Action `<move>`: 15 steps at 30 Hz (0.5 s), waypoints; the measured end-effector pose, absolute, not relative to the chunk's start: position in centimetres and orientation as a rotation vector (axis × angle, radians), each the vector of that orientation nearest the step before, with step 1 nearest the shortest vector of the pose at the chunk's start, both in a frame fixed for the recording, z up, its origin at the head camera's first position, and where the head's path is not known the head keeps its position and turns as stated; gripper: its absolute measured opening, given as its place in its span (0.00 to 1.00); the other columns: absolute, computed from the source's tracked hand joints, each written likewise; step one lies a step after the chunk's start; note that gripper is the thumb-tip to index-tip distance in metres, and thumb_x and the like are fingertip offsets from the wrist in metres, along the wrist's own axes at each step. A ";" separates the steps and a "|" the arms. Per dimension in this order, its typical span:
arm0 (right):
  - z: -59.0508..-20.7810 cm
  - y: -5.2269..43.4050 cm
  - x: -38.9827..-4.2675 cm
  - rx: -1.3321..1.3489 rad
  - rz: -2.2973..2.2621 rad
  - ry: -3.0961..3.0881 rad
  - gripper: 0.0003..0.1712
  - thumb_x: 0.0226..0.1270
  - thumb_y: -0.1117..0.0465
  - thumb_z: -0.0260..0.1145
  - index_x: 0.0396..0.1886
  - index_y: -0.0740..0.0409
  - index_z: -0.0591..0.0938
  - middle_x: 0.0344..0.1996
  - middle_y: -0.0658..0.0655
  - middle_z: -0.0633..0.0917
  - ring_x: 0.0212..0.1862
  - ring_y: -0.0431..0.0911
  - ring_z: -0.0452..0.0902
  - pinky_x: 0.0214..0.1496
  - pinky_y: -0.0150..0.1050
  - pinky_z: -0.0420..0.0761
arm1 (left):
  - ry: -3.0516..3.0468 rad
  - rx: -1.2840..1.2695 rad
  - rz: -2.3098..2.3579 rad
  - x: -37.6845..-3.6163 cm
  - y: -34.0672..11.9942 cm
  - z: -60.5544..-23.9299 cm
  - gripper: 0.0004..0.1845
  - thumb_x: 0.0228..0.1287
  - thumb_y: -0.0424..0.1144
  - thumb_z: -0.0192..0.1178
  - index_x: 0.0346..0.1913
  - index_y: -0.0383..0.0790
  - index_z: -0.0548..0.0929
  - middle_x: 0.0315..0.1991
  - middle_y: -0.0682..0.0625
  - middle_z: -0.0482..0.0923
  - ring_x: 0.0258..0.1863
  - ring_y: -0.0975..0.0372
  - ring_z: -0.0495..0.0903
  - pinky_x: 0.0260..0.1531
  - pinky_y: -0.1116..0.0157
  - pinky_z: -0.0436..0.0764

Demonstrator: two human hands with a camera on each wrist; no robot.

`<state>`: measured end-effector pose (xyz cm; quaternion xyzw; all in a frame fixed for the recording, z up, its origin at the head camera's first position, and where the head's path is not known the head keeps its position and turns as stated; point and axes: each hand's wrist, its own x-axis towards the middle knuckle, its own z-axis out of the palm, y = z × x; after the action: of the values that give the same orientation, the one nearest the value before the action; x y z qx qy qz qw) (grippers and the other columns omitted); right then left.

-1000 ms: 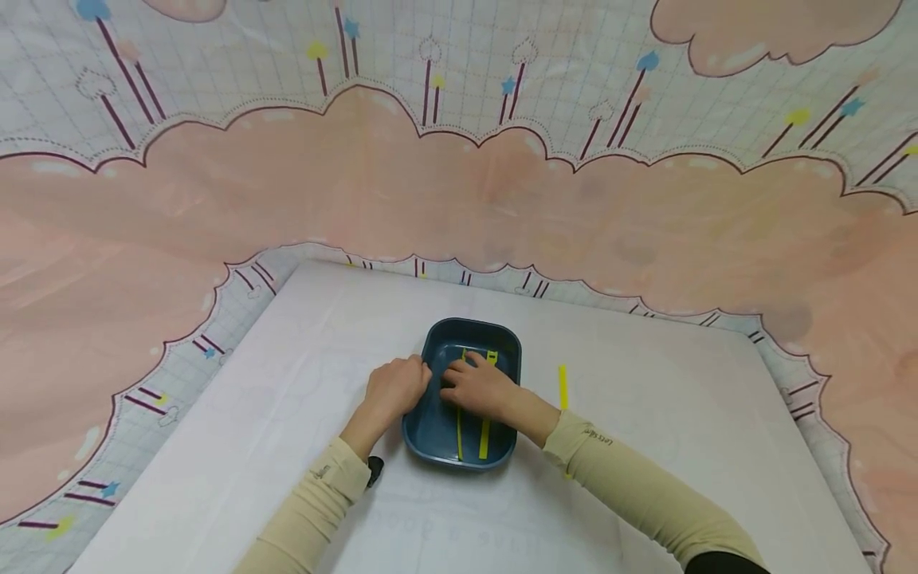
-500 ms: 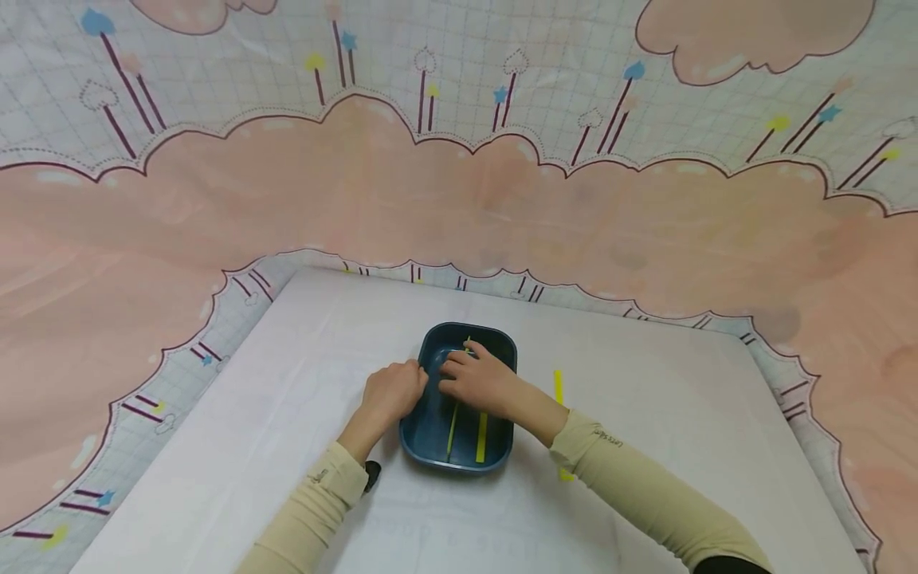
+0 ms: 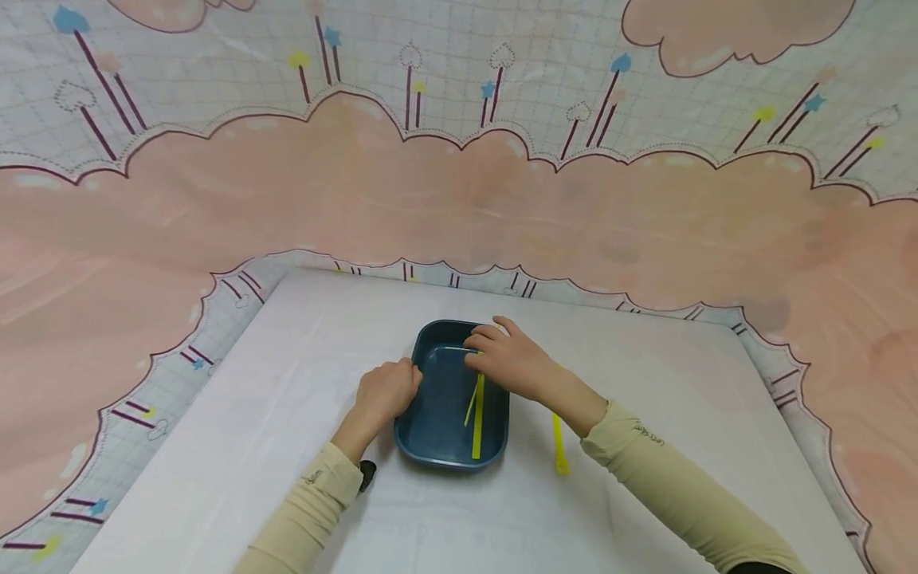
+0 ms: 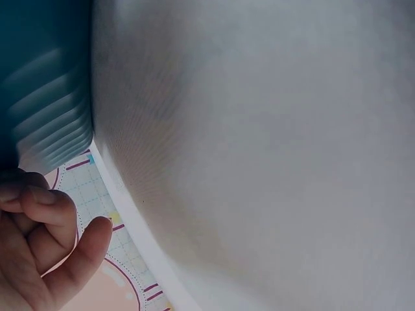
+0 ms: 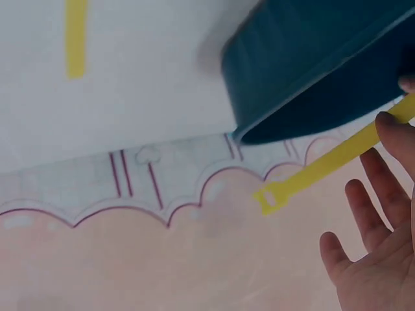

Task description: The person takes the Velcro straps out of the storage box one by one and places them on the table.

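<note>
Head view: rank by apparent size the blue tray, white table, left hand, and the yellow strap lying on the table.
1. white table
2. blue tray
3. left hand
4. yellow strap on the table. Part of it is hidden under the right forearm, so its full length is unsure, but it is far thinner than the hand.

1. Looks like a staged recording corner and not a lived-in room.
2. Closed off behind and at both sides by a hanging printed backdrop [image 3: 459, 199] with pink clouds, small stars and hearts on sticks, over a pale grid.
3. Furnished only with a plain white tabletop [image 3: 645, 383], covered smooth to the edges.
4. Shows no walls, windows, shelves or machines, so the building type cannot be told.
</note>
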<state>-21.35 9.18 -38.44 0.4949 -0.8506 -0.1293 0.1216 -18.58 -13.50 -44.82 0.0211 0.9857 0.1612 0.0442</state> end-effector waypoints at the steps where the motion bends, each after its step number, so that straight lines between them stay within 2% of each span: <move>1: -38.3 9.5 -21.4 1.436 -0.367 -2.493 0.07 0.68 0.59 0.66 0.43 0.44 0.81 0.56 0.50 0.80 0.64 0.49 0.70 0.68 0.55 0.62 | 3.011 0.065 0.496 -18.6 -13.5 -44.8 0.17 0.73 0.42 0.45 0.27 0.39 0.74 0.19 0.47 0.70 0.19 0.56 0.72 0.21 0.60 0.71; 6: -37.4 11.3 -21.4 1.362 -0.339 -2.558 0.12 0.64 0.64 0.69 0.45 0.46 0.82 0.56 0.51 0.81 0.63 0.50 0.70 0.68 0.56 0.61 | 3.012 0.068 0.510 -18.5 -13.5 -44.8 0.17 0.73 0.42 0.45 0.28 0.38 0.75 0.19 0.47 0.70 0.18 0.56 0.71 0.20 0.61 0.70; 10: -37.0 12.6 -21.4 1.283 -0.360 -2.590 0.09 0.62 0.59 0.72 0.41 0.48 0.82 0.56 0.51 0.81 0.62 0.50 0.71 0.68 0.57 0.62 | 3.009 0.076 0.516 -18.6 -13.5 -44.8 0.17 0.73 0.42 0.45 0.28 0.38 0.74 0.19 0.47 0.70 0.18 0.56 0.71 0.20 0.61 0.70; 15: -36.8 14.1 -21.4 1.218 -0.335 -2.620 0.09 0.64 0.57 0.70 0.41 0.52 0.81 0.56 0.52 0.81 0.62 0.51 0.71 0.67 0.57 0.63 | 3.003 0.077 0.507 -18.8 -13.5 -44.9 0.17 0.74 0.42 0.45 0.28 0.38 0.75 0.19 0.47 0.70 0.18 0.56 0.72 0.20 0.61 0.70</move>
<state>-21.36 14.12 -36.78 0.4160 -0.8946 -0.1143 0.1163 -18.76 -13.51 -44.91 0.0252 0.9846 0.1661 0.0476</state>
